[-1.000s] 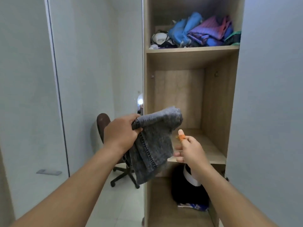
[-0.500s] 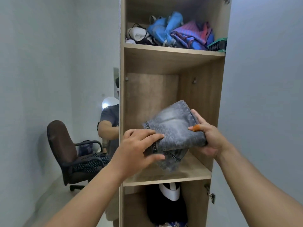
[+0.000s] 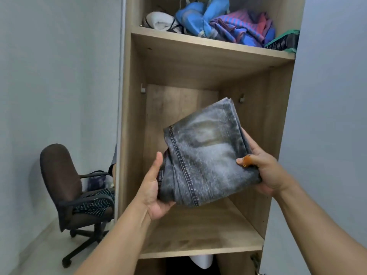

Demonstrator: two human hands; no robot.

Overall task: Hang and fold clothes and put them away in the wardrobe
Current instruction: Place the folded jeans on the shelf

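Left hand (image 3: pixel 154 192) shifted under one folded jeans (image 3: pixel 206 157); right hand (image 3: pixel 264 171) grips too.

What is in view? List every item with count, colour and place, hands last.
folded jeans: one, washed grey denim, held above the middle shelf
middle shelf: one, light wood, bare board under the jeans
top shelf: one, light wood, carrying a clothes pile
clothes pile: several, blue, purple-striped and white, on the top shelf
green box: one, green and black, right end of the top shelf
office chair: one, brown and black, left of the wardrobe
left hand: one, grips the jeans' left end
right hand: one, grips the jeans' right end
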